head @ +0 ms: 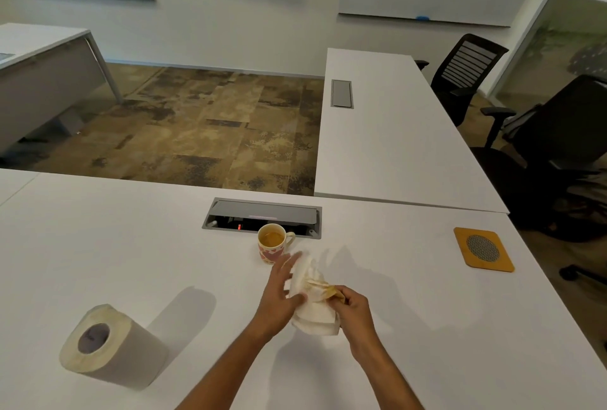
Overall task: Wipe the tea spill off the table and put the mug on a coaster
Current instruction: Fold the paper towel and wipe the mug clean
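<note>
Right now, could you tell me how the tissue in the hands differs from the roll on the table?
The tissue is crumpled and loose, while the roll is still wound tight and lies on its side. The tissue carries a yellow-brown stain near the right hand; the roll's wrapped outer face looks unstained. The tissue is held up between the left hand and the right hand; the roll lies untouched. Both are white paper.
</note>
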